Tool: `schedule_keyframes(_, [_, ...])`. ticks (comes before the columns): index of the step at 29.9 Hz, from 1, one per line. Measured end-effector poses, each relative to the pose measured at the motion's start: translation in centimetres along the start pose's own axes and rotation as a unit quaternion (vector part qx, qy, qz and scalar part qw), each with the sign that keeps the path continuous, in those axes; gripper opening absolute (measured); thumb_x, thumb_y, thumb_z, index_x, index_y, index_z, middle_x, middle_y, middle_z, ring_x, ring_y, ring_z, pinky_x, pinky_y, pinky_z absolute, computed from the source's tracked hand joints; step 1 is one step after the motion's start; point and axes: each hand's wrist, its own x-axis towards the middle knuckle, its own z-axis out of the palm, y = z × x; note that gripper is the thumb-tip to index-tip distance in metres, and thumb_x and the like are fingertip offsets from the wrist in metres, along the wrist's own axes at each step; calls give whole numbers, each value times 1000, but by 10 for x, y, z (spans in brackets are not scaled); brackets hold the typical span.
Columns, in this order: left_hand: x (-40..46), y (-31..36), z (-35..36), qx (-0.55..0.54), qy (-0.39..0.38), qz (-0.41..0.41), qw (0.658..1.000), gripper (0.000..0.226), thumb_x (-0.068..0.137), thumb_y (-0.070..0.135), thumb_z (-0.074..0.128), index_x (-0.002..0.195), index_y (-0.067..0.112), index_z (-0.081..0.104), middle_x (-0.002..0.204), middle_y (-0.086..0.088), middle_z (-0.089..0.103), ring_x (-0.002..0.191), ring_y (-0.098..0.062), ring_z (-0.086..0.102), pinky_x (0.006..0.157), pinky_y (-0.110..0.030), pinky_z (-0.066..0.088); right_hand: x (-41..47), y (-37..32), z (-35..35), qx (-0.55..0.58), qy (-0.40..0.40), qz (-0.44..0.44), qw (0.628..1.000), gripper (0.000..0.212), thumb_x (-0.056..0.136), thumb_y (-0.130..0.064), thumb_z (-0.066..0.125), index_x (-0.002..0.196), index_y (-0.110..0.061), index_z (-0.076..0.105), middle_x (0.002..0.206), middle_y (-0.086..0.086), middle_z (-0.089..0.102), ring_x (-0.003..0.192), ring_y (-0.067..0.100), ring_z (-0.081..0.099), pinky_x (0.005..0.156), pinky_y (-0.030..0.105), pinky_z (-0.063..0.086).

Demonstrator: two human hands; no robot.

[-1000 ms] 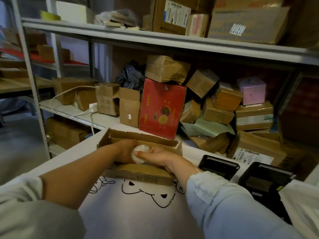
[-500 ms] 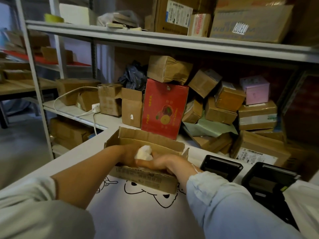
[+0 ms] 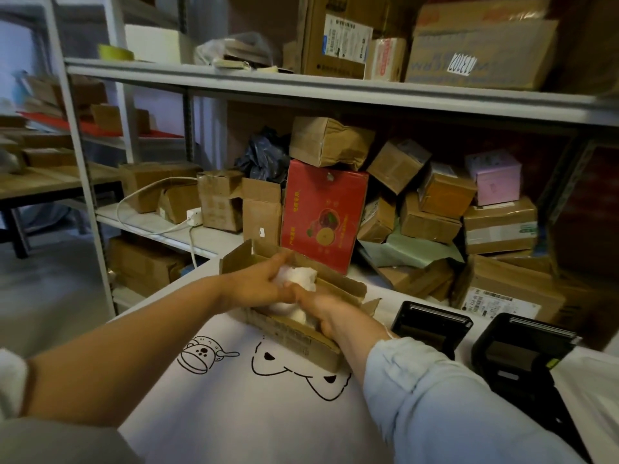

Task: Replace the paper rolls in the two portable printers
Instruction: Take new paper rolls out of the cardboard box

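an open cardboard box (image 3: 294, 333) sits on a white table (image 3: 234, 413) printed with black cartoon outlines, its flaps standing up. both hands reach into it. the left hand (image 3: 254, 289) has its fingers curled round a white wrapped roll (image 3: 299, 277), held just above the box's far side. the right hand (image 3: 321, 309) is lower, inside the box near its right end, and blurred; whether its fingers grip anything cannot be told. more white wrapped shapes (image 3: 298, 316) lie in the box under the hands, too hidden to count.

right of the box, well apart from the hands, two black printers stand on the table side by side: the near printer (image 3: 522, 360) with its lid up and its paper bay showing dark, and the far printer (image 3: 430, 328), also open. what is in either bay cannot be made out.

behind the table a metal shelf (image 3: 335, 95) carries a jumble of cartons: a tall red box (image 3: 321, 216) with fruit on it just behind the open box, a pink box (image 3: 497, 179) higher to the right, brown parcels (image 3: 428, 222) tipped against each other, a green sheet (image 3: 412, 251) among them, and a dark plastic bag (image 3: 264, 159). a white cable (image 3: 147, 209) loops to an adapter on the lower board. large cartons (image 3: 479, 51) stand on the top board.
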Motion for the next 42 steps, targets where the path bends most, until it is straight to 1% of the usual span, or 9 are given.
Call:
schedule_keyframes(3, [-8, -9, -7, 128, 112, 69, 983, 55, 70, 47, 75, 110, 21, 49, 113, 0, 46, 101, -15, 49, 85, -27, 48, 1, -9, -6, 61, 44, -49, 996, 50, 91, -43, 57, 132, -15, 52, 120, 11, 64, 100, 28, 63, 68, 32, 52])
schedule_keyframes(5, [-14, -12, -6, 219, 68, 89, 969, 48, 67, 58, 70, 95, 23, 52, 100, 3, 52, 90, -14, 52, 76, -27, 50, -2, -13, -11, 90, 68, -71, 991, 52, 88, -45, 61, 131, -15, 54, 121, 7, 64, 101, 24, 62, 65, 27, 50])
schedule_keyframes(11, [-11, -14, 4, 389, 40, 105, 914, 49, 73, 67, 58, 107, 33, 52, 105, 10, 51, 93, -8, 50, 80, -32, 51, -10, -6, -17, 150, 87, -51, 984, 63, 81, -59, 62, 127, -16, 55, 121, 4, 64, 97, 20, 62, 74, 29, 52])
schedule_keyframes(15, [-8, -11, 14, 405, -48, 102, 907, 53, 75, 60, 63, 115, 28, 48, 112, 4, 49, 95, -13, 52, 81, -29, 49, -5, 2, -15, 194, 121, -35, 973, 62, 81, -52, 66, 128, -11, 58, 121, 10, 65, 104, 28, 65, 88, 36, 54])
schedule_keyframes(19, [-2, -12, 19, 447, -45, 94, 888, 48, 81, 53, 62, 121, 28, 53, 116, 4, 59, 104, -16, 57, 86, -27, 47, -1, 5, -15, 200, 162, -41, 966, 59, 86, -40, 65, 133, -6, 53, 131, 12, 59, 113, 31, 60, 91, 35, 51])
schedule_keyframes(24, [6, -16, 25, 468, -31, 63, 881, 38, 87, 43, 59, 120, 25, 57, 121, 2, 59, 111, -18, 56, 94, -29, 46, 2, -6, -14, 254, 114, 4, 960, 78, 76, -60, 64, 133, -8, 50, 124, 11, 62, 108, 31, 62, 95, 40, 50])
schedule_keyframes(30, [16, -28, 18, 502, 61, -52, 861, 37, 91, 31, 54, 126, 23, 48, 129, -6, 46, 121, -24, 45, 103, -39, 43, -3, -19, -33, 358, 31, 31, 933, 68, 72, -57, 72, 124, -21, 49, 119, 11, 64, 100, 32, 66, 75, 45, 57])
schedule_keyframes(34, [39, -27, 11, 460, 119, -90, 876, 41, 88, 33, 58, 126, 19, 51, 125, -10, 46, 121, -29, 43, 102, -41, 42, -14, -6, -52, 270, 74, -11, 960, 62, 81, -54, 65, 126, -14, 51, 115, 12, 66, 91, 27, 67, 72, 36, 57])
schedule_keyframes(42, [45, -17, 23, 399, 97, -112, 905, 44, 89, 38, 55, 129, 22, 49, 129, -9, 50, 116, -30, 50, 98, -46, 45, -59, 43, -54, 153, 87, 39, 984, 59, 86, -50, 61, 129, -11, 51, 111, 8, 65, 92, 25, 63, 76, 33, 54])
